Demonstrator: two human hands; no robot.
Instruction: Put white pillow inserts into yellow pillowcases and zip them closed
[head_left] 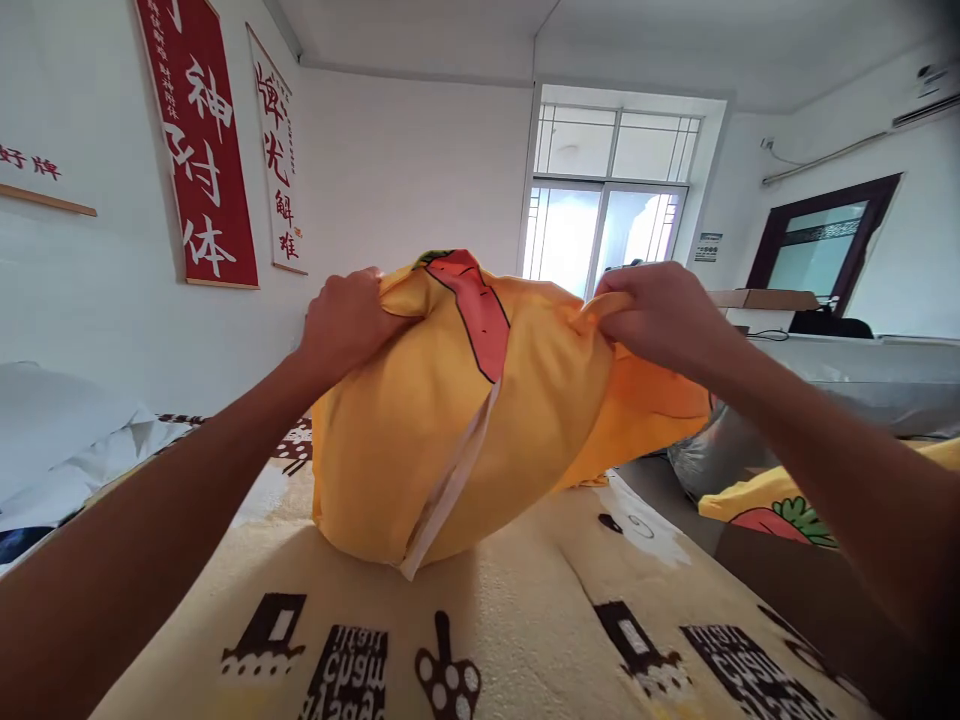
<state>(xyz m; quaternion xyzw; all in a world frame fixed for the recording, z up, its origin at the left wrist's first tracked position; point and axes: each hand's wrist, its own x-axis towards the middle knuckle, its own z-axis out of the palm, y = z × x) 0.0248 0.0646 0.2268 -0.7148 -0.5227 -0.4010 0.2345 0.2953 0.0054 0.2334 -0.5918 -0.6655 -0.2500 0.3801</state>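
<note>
A yellow printed fabric cover (405, 420), which looks like a pillowcase, is held up above the bed. It carries a pink-red, dark-outlined print, and a pale strip like a zipper or seam edge (454, 470) runs slantwise down its front. My left hand (349, 325) grips its upper left edge, fingers closed in the cloth. My right hand (652, 310) pinches a fold at the upper right. From below that hand, an orange-looking part of the cloth (652, 410) hangs out to the right. Whether anything fills the cover is hidden.
Beneath lies a cream blanket (517, 620) with brown prints. Another yellow cloth with a radish-like print (787, 510) lies at the right, near a plastic-wrapped piece (690, 465). White bedding (67, 440) is heaped at left. A cardboard box (772, 299) stands behind.
</note>
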